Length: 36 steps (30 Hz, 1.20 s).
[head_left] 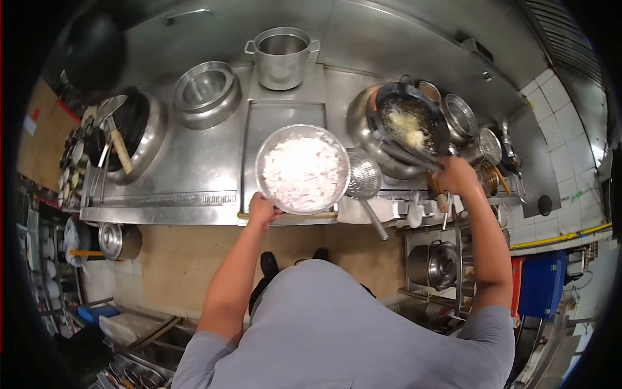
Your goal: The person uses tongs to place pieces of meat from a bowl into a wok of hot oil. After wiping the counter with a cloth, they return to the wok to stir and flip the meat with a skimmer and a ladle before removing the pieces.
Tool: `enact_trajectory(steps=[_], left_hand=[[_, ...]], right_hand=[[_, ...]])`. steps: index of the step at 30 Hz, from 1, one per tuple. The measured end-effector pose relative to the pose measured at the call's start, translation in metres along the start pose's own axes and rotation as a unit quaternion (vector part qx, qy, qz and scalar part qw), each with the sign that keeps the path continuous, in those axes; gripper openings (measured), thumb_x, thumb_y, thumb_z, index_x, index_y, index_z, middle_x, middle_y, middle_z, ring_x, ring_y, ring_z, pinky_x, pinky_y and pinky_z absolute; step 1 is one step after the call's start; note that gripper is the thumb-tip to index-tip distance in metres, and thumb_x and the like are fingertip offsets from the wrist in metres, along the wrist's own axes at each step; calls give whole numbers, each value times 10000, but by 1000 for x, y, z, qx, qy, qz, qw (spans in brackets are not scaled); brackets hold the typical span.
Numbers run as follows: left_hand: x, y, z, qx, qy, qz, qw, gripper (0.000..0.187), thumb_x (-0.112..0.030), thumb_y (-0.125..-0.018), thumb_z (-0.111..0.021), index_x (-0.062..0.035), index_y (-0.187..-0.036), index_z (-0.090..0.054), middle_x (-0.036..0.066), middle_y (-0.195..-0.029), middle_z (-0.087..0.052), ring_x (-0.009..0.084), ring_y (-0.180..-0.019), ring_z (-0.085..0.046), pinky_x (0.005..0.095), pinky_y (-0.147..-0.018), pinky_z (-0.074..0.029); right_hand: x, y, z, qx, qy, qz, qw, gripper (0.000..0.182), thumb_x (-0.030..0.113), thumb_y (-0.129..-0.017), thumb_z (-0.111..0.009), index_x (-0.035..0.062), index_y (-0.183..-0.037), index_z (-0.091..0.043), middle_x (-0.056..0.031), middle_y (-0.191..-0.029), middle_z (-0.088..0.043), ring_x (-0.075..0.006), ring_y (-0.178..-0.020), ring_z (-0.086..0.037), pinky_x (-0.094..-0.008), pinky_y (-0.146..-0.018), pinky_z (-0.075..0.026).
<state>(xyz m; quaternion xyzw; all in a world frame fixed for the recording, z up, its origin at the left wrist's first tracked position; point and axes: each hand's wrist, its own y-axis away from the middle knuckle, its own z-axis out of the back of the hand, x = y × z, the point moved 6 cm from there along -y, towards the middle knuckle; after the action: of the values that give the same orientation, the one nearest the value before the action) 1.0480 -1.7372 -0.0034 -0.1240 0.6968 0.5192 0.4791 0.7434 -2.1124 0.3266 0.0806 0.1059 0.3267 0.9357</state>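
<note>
My left hand grips the near-left rim of a round metal bowl full of pale, whitish pieces. At the right, my right hand is closed round the handle of a dark wok, which is over the right burner. Oil and a pale yellow, bubbling mass are in the wok. Between bowl and wok lies a perforated metal ladle, its handle pointing toward me over the counter's edge.
A tall pot stands at the back, with nested metal bowls to its left. Another wok with utensils is far left. Right of the burner are metal containers. A folded white cloth lies at the front edge.
</note>
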Motion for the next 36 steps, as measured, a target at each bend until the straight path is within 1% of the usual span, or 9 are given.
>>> enact_trajectory(steps=[2, 3, 9, 13, 20, 22, 28, 32, 36], left_hand=[[3, -7, 2, 2, -21, 32, 999, 152, -100, -1023, -570, -36, -1143, -503, 119, -999, -690, 210, -717, -733, 318, -508, -564], [2, -7, 3, 4, -23, 32, 999, 152, -100, -1023, -570, -36, -1143, -503, 119, -999, -690, 210, -717, -733, 318, -508, -564], [-6, -2, 2, 35, -23, 9, 999, 121, -107, -1038, -568, -24, -1077, -488, 130, -983, -678, 220, -732, -742, 324, -503, -561], [1, -4, 3, 41, -24, 13, 999, 131, -118, -1044, -554, -42, -1091, -458, 144, -1001, -662, 231, -730, -736, 326, -507, -559], [9, -11, 3, 41, -16, 28, 999, 161, -100, -1027, -574, -59, -1131, -459, 144, -983, -670, 234, -737, -733, 347, -534, -574], [4, -5, 2, 29, 4, 41, 999, 153, -122, -1029, -592, -59, -1091, -468, 150, -951, -693, 227, -704, -735, 329, -500, -564], [7, -6, -3, -4, 33, 46, 998, 154, -93, -1009, -598, -86, -1055, -452, 136, -999, -679, 239, -704, -730, 338, -517, -585], [9, -5, -1, -3, 53, 47, 998, 142, -64, -1001, -571, -92, -1085, -460, 124, -988, -682, 235, -725, -725, 343, -536, -581], [14, -12, 2, 7, 28, 46, 999, 195, -124, -1028, -592, -75, -1174, -473, 158, -1012, -697, 252, -740, -739, 321, -504, -570]], right_hand=[[52, 35, -8, 78, -20, 65, 995, 540, 338, -839, -744, 108, -1324, -692, -193, -1231, -709, -379, -1166, -660, -467, -1005, -526], [69, 46, -24, 54, -13, 111, 992, 486, 323, -846, -729, 100, -1278, -713, -197, -1203, -717, -380, -1159, -666, -470, -1000, -528], [138, 59, -82, 74, 60, 101, 990, 248, 233, -877, -671, 96, -1066, -755, -174, -1056, -754, -379, -999, -722, -494, -890, -572], [110, 74, -59, 60, 26, 77, 995, 247, 256, -884, -687, 94, -1057, -756, -165, -1064, -753, -379, -1010, -720, -501, -895, -565], [-5, 58, 17, -10, -49, 9, 999, 360, 276, -850, -741, 133, -1181, -755, -218, -1076, -731, -417, -1033, -686, -499, -897, -554], [-42, 35, 31, -24, -26, -57, 998, 365, 266, -835, -738, 128, -1172, -759, -210, -1085, -736, -416, -1028, -693, -496, -905, -560], [-122, -113, -38, -82, 5, -154, 985, 293, 204, -860, -663, 38, -1081, -760, -213, -1122, -743, -393, -1065, -712, -467, -921, -575], [-113, -129, -39, -80, -10, -182, 980, 279, 201, -864, -666, 43, -1074, -760, -200, -1138, -745, -380, -1078, -714, -456, -921, -575], [-57, -69, 5, -116, -17, -66, 991, 382, 234, -836, -692, 89, -1186, -737, -178, -1145, -743, -372, -1101, -699, -467, -934, -561]])
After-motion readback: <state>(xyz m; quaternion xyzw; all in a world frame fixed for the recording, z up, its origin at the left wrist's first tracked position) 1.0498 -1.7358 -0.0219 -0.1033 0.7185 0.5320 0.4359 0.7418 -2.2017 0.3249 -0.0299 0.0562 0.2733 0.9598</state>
